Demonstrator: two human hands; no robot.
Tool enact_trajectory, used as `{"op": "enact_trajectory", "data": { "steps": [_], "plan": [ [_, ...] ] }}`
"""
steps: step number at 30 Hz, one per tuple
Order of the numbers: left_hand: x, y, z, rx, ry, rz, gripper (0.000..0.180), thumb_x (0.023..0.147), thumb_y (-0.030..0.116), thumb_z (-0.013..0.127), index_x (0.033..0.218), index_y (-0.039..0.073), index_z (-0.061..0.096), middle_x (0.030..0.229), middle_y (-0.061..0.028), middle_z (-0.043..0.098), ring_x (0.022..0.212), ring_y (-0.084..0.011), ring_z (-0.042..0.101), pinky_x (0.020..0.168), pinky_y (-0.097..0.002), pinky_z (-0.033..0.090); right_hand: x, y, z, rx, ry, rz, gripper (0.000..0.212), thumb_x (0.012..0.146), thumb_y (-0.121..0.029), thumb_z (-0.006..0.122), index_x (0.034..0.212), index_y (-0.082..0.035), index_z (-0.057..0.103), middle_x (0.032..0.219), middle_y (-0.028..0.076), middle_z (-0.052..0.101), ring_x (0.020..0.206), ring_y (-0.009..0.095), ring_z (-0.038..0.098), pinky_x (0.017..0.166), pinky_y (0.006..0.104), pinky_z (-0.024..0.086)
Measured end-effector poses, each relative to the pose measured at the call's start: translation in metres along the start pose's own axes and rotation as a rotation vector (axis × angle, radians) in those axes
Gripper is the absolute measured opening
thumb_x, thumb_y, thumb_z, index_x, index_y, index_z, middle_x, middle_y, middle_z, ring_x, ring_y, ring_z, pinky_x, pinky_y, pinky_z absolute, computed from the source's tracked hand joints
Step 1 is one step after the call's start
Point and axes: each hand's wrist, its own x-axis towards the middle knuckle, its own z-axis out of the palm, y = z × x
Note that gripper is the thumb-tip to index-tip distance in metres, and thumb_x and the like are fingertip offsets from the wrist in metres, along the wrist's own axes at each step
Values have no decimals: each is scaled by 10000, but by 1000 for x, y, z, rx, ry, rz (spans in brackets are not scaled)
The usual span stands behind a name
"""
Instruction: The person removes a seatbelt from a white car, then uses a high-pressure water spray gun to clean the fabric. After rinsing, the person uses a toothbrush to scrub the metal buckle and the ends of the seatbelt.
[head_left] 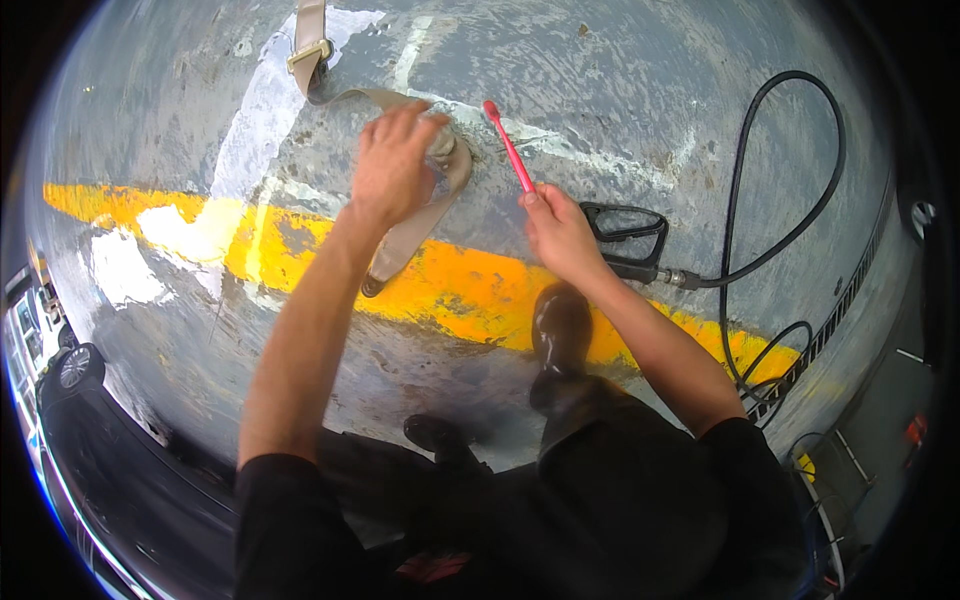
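A long beige webbing strap (pixel 405 240), which looks like a seat belt, lies in a loose curve on the worn grey floor. Toward the far end it passes through a metal buckle (pixel 310 56). Over the strap's middle bend is my left hand (pixel 395 165), its fingers bent and apart; it hides part of the webbing, and whether it touches there is not clear. Beside the hand a small pale piece (pixel 441 146) shows on the strap. My right hand (pixel 558 228) grips the handle of a pink-red toothbrush (pixel 510 150), its head pointing up and away.
A black spray gun (pixel 630 250) lies right of my right hand, joined to a looping black hose (pixel 740 180). A yellow painted line (pixel 470 290) crosses the floor. My boot (pixel 562 325) stands on it. A dark car (pixel 110 440) is at left, a drain grating (pixel 835 315) at right.
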Motion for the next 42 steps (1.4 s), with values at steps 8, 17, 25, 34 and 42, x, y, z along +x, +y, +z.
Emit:
{"op": "enact_trajectory", "data": {
  "steps": [8, 17, 25, 34, 42],
  "plan": [
    [49, -15, -32, -58, -695, 16, 418, 782, 354, 674, 1085, 70, 721, 1076, -199, 658, 1063, -324, 633, 1018, -422, 413, -36, -26, -26, 493, -79, 86, 247, 1046, -265, 501, 1133, -56, 599, 677, -41, 469, 534, 38, 405, 462, 211, 325],
    [45, 7, -69, -1238, -311, -1120, 415, 988, 438, 464, 816, 69, 546, 646, -74, 507, 448, -142, 411, 369, -311, 290, -87, -49, -2, 350, -173, -108, 281, 1052, -292, 502, 1177, -57, 593, 706, -33, 491, 574, 70, 439, 517, 247, 370],
    [44, 36, -42, -1788, -2, -1389, 325, 1017, 282, 369, 778, 102, 496, 589, -15, 408, 452, -130, 332, 413, -320, 306, -76, -61, 38, 4, -14, -436, 330, 1035, -297, 517, 1172, -10, 606, 649, 146, 483, 582, 217, 491, 578, 376, 424],
    [44, 41, -54, -2077, 217, -1450, 277, 995, 273, 432, 758, 140, 487, 566, 13, 371, 439, -116, 305, 434, -284, 240, -87, -51, 41, 42, 94, -559, 315, 1032, -279, 517, 1175, -19, 620, 650, 163, 527, 567, 232, 561, 556, 377, 424],
    [50, 49, -55, -2127, 198, -1323, 333, 1007, 323, 395, 734, 150, 475, 552, 22, 352, 422, -110, 280, 430, -295, 216, -66, -66, 31, 15, 45, -537, 314, 1031, -267, 515, 1209, -27, 611, 642, 140, 515, 569, 202, 540, 560, 373, 425]
  ]
}}
